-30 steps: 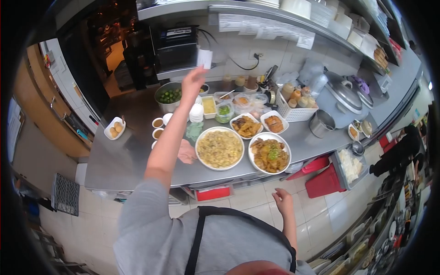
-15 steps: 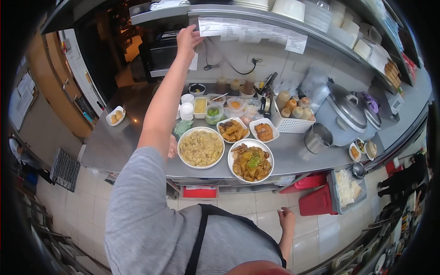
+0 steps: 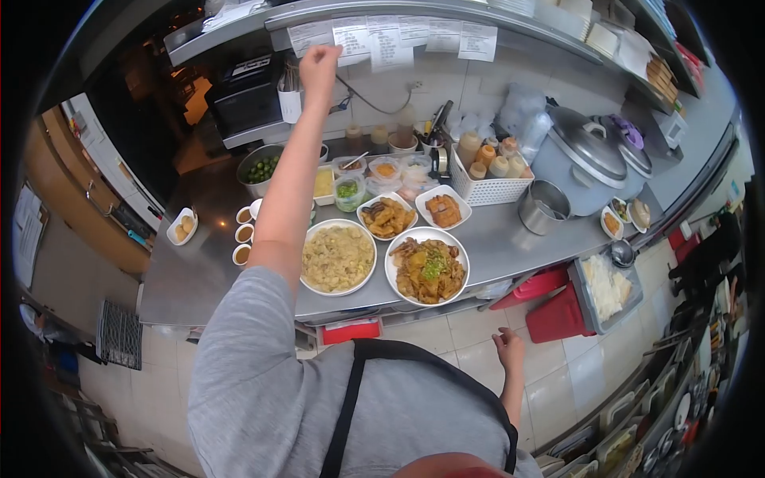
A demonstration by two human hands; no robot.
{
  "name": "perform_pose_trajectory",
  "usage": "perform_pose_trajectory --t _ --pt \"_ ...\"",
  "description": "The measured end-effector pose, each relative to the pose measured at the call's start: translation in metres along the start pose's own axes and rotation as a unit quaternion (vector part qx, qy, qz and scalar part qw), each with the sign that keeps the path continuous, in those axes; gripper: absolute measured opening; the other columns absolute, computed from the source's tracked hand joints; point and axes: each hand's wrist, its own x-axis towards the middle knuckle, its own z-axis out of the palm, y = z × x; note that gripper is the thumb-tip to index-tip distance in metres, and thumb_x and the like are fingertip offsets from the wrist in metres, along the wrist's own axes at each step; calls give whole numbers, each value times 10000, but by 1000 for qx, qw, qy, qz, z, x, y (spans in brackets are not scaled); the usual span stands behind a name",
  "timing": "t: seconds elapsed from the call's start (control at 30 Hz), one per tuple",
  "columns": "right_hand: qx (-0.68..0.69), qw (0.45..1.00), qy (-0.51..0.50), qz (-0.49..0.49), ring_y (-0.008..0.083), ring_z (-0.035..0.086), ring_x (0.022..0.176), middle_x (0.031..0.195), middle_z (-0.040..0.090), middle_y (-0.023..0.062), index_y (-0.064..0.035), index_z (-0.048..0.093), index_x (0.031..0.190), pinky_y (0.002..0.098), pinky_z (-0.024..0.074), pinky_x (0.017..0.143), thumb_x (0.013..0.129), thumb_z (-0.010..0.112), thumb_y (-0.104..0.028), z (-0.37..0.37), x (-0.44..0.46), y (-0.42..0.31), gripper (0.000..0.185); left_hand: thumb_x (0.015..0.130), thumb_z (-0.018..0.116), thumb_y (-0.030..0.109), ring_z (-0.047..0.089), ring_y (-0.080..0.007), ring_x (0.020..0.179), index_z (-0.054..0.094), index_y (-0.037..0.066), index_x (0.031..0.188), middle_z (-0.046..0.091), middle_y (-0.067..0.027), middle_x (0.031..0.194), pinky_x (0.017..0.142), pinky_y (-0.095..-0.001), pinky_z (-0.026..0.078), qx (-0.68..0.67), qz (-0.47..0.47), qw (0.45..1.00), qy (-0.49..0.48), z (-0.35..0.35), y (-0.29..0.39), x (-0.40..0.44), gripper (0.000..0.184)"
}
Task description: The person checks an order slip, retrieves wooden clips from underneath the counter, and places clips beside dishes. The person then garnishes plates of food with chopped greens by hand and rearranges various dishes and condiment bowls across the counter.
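Raised to the row of printed slips under the shelf, my left hand (image 3: 319,65) has its fingers pinched at the lower left edge of one slip (image 3: 351,41). My right hand (image 3: 508,348) hangs over the floor beyond the counter's front edge, fingers loosely apart with nothing in them. On the steel counter (image 3: 187,275) are a bowl of fried rice (image 3: 339,256), partly behind my left forearm, and a plate of meat with chopped greens (image 3: 428,267). Behind them sit two smaller bowls of fried pieces (image 3: 386,217) (image 3: 443,208).
A black printer (image 3: 243,95) is at the upper left. At the back stand a pot of green limes (image 3: 260,169), a white basket of bottles (image 3: 494,190), a metal pot (image 3: 543,209) and a large lidded cooker (image 3: 578,163). A person in dark clothes (image 3: 705,255) is at the far right.
My left hand has risen from beside the printer to the hanging slips, and its fingers have closed at one. The camera view has shifted. My right hand still hangs low.
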Motion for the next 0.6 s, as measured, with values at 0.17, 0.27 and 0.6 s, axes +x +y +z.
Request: perform_pose_trajectory --t 0.17,0.27,0.6 --pt "-15 1000 -6 26 271 570 630 682 586 136 -28 596 886 348 450 586 686 646 -181 -6 -9 2 258 748 559 93 535 -98 645 577 24 844 575 -37 751 542 -210 401 -92 -44 995 -9 7 8 10 119" --pt "-12 999 -11 38 271 569 626 673 584 133 -35 601 882 352 450 583 682 649 -183 -4 -13 2 254 760 534 89 565 -119 702 586 9 895 587 -52 818 545 -206 422 -115 -49 992 -23 12 10 15 165" --pt "-15 999 -31 29 264 581 625 686 596 155 -19 601 882 343 459 592 686 646 -189 1 -5 5 263 748 481 57 543 -115 767 598 -14 926 599 -68 855 646 -223 417 -219 -32 975 -1 17 15 25 224"
